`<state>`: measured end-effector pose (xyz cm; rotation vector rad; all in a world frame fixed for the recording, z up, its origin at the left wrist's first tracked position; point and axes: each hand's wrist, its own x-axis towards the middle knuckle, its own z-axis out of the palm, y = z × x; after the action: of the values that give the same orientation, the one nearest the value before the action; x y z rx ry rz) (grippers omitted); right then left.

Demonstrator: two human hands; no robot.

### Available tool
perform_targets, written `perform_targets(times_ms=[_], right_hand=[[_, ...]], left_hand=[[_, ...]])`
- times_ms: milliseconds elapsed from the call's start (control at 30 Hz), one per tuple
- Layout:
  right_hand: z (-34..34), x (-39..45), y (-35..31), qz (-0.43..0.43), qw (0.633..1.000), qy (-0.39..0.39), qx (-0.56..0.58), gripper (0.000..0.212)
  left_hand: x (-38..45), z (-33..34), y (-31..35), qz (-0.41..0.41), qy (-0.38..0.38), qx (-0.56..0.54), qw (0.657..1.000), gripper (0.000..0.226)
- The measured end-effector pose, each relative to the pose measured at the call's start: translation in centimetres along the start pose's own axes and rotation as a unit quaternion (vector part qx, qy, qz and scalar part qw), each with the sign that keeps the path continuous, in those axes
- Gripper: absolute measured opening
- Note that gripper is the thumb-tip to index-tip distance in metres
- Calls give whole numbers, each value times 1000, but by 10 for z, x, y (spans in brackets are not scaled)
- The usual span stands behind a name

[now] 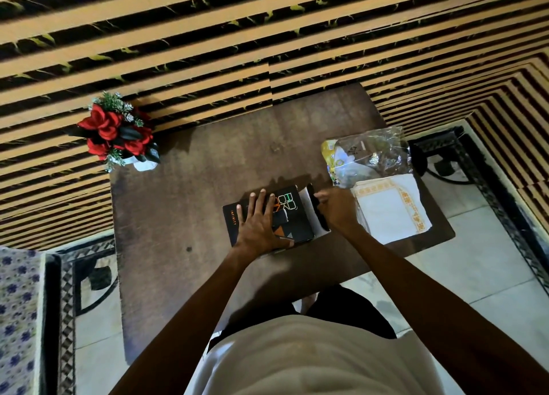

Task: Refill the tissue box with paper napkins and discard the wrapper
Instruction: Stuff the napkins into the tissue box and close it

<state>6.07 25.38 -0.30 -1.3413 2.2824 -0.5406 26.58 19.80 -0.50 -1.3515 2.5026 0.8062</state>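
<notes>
- Head view: a person is standing over a dark wooden table (208, 192), both bare arms reaching forward and down toward a black tissue box (292, 216) lying near the table's middle.
- The left hand (257, 220) is lying flat on the box's printed top, fingers spread and palm down; it is pressing rather than grasping, with nothing closed inside it.
- The right hand (334, 209) is sitting at the box's right end, fingers curled around the black end flap (318, 210), which is standing open there; the grip is closed on that flap.
- Between the two hands, white is showing inside the open end of the box; whether that is napkins or the box's lining cannot be told.
- Just right of the right hand, touching its wrist side, a stack of white paper napkins (392, 210) with an orange patterned border is lying flat on the table.
- Beyond the napkins, farther from the right hand, the crumpled clear plastic wrapper (368, 154) with yellow print is lying loose on the table, overlapping the stack's far edge.
- Well to the left of the left hand, at the table's far left corner, a red artificial flower arrangement (117, 130) in a pale pot is standing.
</notes>
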Motion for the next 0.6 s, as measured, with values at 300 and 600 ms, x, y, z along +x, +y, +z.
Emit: perform_targets(times_ms=[300,600], right_hand=[[6,2,40,6,986,-139,-89,70],[-93,17,159,117,989,92,-1,37]], left_hand=[[22,-4,38,32,102,-72,992,38],[87,36,160,-94,-24,52,994,67]])
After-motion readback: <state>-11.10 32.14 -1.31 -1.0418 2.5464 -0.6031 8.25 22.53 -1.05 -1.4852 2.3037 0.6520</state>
